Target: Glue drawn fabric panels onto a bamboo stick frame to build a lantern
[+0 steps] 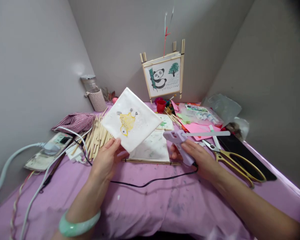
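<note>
My left hand point(106, 160) pinches the lower corner of a white square panel point(131, 118) painted with a yellow bird, holding it tilted above the table. My right hand point(198, 158) is wrapped round the grip of a pale lilac glue gun point(176, 137), its nozzle pointing left toward the panel; a white glue stick point(210, 134) sticks out of its back and a black cord point(152, 181) trails across the cloth. Under the panel lies another white painted sheet point(153, 150) on a bamboo stick.
A purple cloth point(150, 203) covers the table. Bamboo sticks point(97, 136) lie left of centre, gold-handled scissors point(236, 161) on the right, a panda-painted frame point(163, 76) at the back wall, pink paper point(197, 128), a red cup point(161, 105), cables and a power strip point(50, 150) at left.
</note>
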A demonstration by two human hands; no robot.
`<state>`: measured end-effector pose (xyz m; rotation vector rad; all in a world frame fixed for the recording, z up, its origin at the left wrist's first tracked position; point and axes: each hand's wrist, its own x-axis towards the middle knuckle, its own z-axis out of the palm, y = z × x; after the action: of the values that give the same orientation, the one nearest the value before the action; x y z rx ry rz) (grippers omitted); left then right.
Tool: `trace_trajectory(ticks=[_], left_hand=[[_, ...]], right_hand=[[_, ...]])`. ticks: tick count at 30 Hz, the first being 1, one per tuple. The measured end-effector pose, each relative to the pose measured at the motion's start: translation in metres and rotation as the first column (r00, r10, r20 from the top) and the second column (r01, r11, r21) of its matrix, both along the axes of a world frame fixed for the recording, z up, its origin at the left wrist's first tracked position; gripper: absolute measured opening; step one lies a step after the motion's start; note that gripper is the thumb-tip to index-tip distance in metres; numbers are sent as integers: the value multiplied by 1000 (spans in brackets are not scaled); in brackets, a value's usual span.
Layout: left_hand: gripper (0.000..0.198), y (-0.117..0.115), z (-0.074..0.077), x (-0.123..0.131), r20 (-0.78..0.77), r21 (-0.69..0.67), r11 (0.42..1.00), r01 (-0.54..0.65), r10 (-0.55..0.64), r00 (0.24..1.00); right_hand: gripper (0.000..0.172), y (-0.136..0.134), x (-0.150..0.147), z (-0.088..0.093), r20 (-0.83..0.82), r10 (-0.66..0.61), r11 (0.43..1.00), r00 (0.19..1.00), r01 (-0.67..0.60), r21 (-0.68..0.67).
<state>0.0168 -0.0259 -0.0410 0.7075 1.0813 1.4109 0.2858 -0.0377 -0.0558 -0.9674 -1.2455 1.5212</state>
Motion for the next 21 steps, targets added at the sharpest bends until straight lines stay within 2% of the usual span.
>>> trace_trajectory(ticks=[7, 10, 12, 14, 17, 21], left_hand=[[34, -20, 0, 2, 5, -33, 999, -5, 5, 1000], [37, -25, -1, 0, -40, -28, 1000, -10, 9, 999], [35, -25, 2, -4, -90, 26, 999, -46, 48, 995], [28, -20, 8, -7, -127, 135, 987, -87, 104, 986], [14, -7, 21, -8, -157, 306, 945, -113, 167, 973], [11, 17, 31, 0, -116, 411, 906, -100, 161, 980]], right_hand=[[25, -14, 4, 2, 105, 17, 1000, 994, -17, 5], [27, -20, 8, 11, 170, -54, 999, 984, 53, 12], [30, -25, 12, 19, 163, -147, 989, 976, 146, 17], [36, -30, 14, 26, 53, -185, 983, 981, 186, -9], [39, -39, 6, 35, -67, -115, 990, 991, 109, -86], [36, -47, -18, 41, 145, 70, 970, 987, -33, -239]])
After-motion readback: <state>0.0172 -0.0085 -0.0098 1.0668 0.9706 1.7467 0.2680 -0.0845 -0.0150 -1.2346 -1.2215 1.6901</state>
